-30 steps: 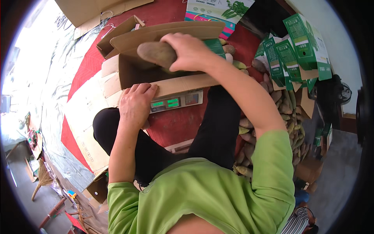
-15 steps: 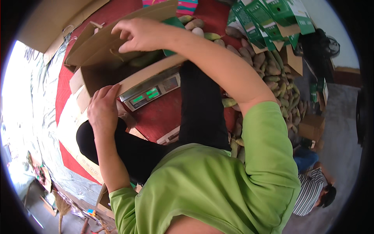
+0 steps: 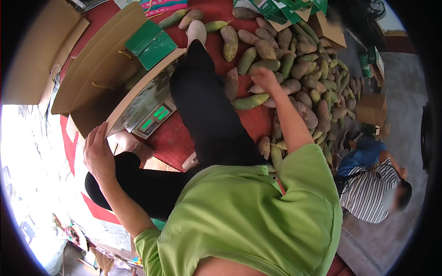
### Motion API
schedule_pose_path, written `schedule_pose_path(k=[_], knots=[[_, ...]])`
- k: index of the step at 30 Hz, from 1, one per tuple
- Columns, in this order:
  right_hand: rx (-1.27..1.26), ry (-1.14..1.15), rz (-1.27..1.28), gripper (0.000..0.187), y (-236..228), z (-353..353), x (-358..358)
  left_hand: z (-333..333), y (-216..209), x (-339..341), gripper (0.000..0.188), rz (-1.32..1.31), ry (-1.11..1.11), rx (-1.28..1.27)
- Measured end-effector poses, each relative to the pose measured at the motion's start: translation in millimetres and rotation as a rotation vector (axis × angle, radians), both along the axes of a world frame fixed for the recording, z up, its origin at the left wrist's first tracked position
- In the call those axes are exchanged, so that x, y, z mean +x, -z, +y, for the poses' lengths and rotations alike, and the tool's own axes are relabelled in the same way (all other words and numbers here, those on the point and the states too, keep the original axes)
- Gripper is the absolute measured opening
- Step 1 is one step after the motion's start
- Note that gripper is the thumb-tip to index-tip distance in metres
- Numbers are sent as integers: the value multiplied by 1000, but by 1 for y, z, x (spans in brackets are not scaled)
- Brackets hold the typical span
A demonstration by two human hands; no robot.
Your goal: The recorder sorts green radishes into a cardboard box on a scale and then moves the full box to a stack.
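An opened cardboard box (image 3: 99, 60) with raised flaps sits on a digital scale (image 3: 149, 120) with a lit green display. My left hand (image 3: 99, 154) grips the near left edge of the box, fingers over its rim. Beyond my right knee, my right hand (image 3: 267, 80) is low over a pile of long radish-like roots (image 3: 301, 69), green and brownish purple. Its fingers are bent down and slightly blurred; whether they hold a root cannot be made out. A green root (image 3: 250, 101) lies just below that hand. Shadow hides much of the box's inside.
Green folded cartons (image 3: 271, 11) lie at the far side. A plain brown box (image 3: 372, 109) stands right of the pile. At the right, a person in a striped shirt (image 3: 368, 193) bends down. A red mat (image 3: 172, 142) lies underneath.
My right hand has moved from above the box rightward to the pile of roots. My left hand stays on the box edge. The view has shifted, showing more of the pile.
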State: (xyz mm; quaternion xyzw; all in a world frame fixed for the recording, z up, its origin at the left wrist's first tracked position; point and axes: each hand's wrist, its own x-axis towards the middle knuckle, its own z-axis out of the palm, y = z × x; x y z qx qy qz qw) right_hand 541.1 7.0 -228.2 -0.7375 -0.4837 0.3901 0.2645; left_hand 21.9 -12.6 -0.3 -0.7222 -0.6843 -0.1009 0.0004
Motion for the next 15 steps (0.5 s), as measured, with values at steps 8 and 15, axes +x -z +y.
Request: schedule_pose_path(k=[8,15], knots=[[-468,161,-124,36,111,-110,4,4,6,-1,33,7,44,62],[-294,182,-192,59,114,-57,-50,0,6,-3,41,22,50,105]])
